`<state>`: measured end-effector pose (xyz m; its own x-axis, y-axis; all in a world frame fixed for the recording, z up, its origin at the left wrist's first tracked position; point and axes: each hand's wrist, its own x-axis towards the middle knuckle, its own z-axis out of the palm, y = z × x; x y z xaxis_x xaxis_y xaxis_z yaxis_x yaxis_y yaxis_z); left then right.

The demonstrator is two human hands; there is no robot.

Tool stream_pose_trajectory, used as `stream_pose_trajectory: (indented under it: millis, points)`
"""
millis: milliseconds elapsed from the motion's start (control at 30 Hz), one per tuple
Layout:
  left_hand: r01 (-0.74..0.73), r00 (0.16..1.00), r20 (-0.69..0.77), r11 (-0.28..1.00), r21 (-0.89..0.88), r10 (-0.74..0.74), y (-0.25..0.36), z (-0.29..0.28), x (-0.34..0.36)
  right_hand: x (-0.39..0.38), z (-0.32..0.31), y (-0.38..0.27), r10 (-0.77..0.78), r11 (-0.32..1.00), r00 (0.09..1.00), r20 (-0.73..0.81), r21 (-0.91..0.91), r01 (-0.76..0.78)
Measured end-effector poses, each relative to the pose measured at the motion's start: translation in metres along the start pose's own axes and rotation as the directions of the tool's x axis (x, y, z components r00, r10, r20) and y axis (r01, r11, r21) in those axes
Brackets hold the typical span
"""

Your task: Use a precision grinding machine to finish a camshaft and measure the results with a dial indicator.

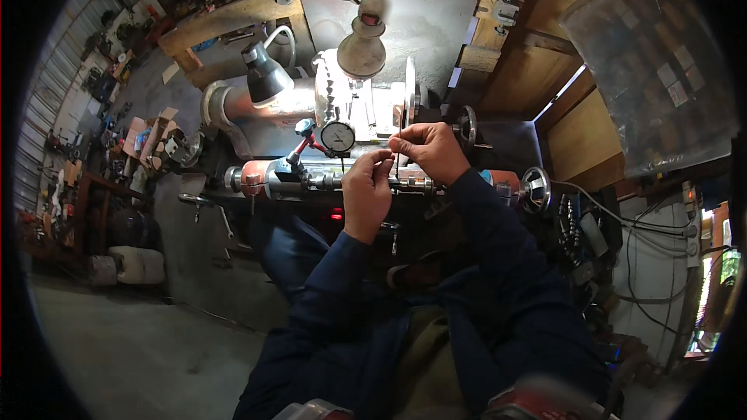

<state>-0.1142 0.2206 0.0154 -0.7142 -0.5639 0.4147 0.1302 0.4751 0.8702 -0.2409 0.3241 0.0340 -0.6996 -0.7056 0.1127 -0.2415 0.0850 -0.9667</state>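
Note:
My right hand (432, 152) pinches a thin upright rod (398, 169) above a horizontal metal shaft (412, 185) on the machine. My left hand (367, 196) is closed just left of it, fingertips pressed together beside the rod; what they hold is too small to make out. A round dial gauge (338, 135) stands left of my hands on a red-armed holder (310, 141), whose dark base (291, 173) rests toward the machine's left end. Behind my hands is a brightly lit grinding machine (233, 113) with a wheel edge (408, 85).
Two lamps (360, 50) (264, 74) hang over the work. A handwheel (537, 187) sits at the machine's right end, near cables (638, 225). Cluttered shelves and boxes (148, 140) stand left; wooden boards (568, 93) and a plastic-covered panel (654, 78) are at the right.

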Motion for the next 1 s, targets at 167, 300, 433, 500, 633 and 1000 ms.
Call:
stream_pose_trajectory:
  millis: [167,300,433,500,633,1000]
  points:
    - [0.102,0.994,0.039,0.993,0.059,-0.105,0.003,0.008,0.006,0.006,0.004,0.010,0.121,0.992,0.993,0.000,-0.037,-0.121]
    - [0.053,0.997,0.043,0.989,0.134,-0.059,0.005,0.015,0.010,0.008,0.003,0.013,0.009,0.987,0.993,0.115,0.155,-0.027]
    - [0.079,0.992,0.082,0.982,0.173,-0.095,0.000,0.019,0.008,0.008,-0.003,0.011,-0.048,0.995,0.995,0.091,0.086,0.040]
    - [0.169,0.979,0.111,0.985,0.023,-0.171,-0.004,0.022,0.007,0.009,-0.004,0.011,0.063,0.983,0.994,0.090,0.169,-0.078]
    - [0.094,0.992,0.054,0.967,0.235,-0.110,-0.009,0.025,0.006,0.015,0.000,0.018,0.099,0.988,0.991,0.084,0.108,-0.108]
    - [0.083,0.996,0.026,0.975,0.205,-0.090,-0.006,0.029,0.004,0.012,0.000,0.027,0.067,0.976,0.993,0.098,0.201,-0.085]
